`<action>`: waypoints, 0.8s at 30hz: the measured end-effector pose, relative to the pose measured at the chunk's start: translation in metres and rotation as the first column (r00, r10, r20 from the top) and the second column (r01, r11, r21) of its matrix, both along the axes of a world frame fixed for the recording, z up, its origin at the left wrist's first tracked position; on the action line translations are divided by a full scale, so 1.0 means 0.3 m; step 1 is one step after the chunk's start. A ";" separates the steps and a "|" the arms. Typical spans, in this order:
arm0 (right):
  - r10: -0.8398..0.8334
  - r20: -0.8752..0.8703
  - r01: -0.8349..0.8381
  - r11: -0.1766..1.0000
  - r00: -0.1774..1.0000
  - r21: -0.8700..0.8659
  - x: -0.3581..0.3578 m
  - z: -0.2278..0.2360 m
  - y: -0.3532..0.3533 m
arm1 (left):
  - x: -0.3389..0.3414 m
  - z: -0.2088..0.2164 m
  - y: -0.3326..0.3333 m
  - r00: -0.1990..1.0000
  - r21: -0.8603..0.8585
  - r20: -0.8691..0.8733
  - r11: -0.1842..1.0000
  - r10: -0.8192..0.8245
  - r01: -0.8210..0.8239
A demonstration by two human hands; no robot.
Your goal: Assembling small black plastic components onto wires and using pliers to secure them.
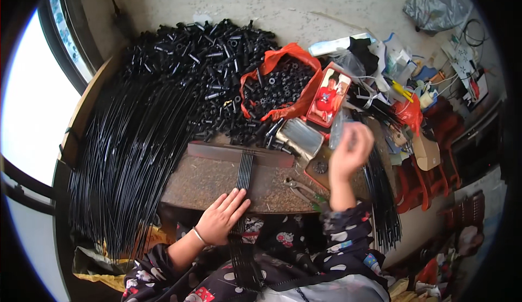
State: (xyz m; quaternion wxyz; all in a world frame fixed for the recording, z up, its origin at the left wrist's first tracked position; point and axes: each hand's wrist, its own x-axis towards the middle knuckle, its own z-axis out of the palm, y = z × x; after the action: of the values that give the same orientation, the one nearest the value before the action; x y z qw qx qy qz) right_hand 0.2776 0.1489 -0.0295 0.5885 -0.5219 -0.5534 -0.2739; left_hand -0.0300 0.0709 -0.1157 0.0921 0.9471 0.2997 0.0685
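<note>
**Rod bundle on the board, large stock untouched**

Left hand [222, 215] lies flat, fingers spread, pressing a small bundle of black rods [244, 174] on the worn board [206, 185]. Right hand [350, 152] is raised, blurred; grip cannot be told. The big rod pile [130, 155] and black caps [217, 63] suggest most work remains.

Red plastic bag [283, 82] beside flat red picture box [328, 96].

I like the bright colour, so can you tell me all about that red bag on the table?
The red bag is thin, crinkly plastic, lying open with its rim folded back. It is full of small black round parts. It sits on the table against the heap of black tubes, with a red picture box on its right. Neither hand touches it.
</note>
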 end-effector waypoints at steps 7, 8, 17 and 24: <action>-0.166 0.079 0.183 0.852 0.983 -0.491 0.424 -0.293 0.047 | 0.014 0.015 -0.002 1.000 0.057 -0.010 0.998 -0.019 0.020; -0.111 0.096 0.145 0.835 0.989 -0.531 0.443 -0.323 0.044 | 0.013 0.016 -0.005 1.000 0.056 -0.003 0.998 -0.028 0.028; 0.510 -0.816 -0.932 -0.071 0.272 -0.355 -0.088 -0.079 -0.249 | -0.016 -0.023 0.000 0.980 -0.019 0.199 1.000 -0.018 0.023; 0.587 -0.808 -0.939 -0.301 -0.047 -0.164 -0.457 -0.054 -0.400 | -0.022 -0.081 0.001 0.925 0.042 0.364 0.994 -0.108 0.100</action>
State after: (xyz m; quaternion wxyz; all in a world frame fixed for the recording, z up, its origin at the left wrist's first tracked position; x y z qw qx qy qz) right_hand 0.1406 0.0289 -0.0457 0.4150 -0.2076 -0.6550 0.5964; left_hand -0.0367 0.0711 -0.1398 0.1389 0.9334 0.2259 0.2418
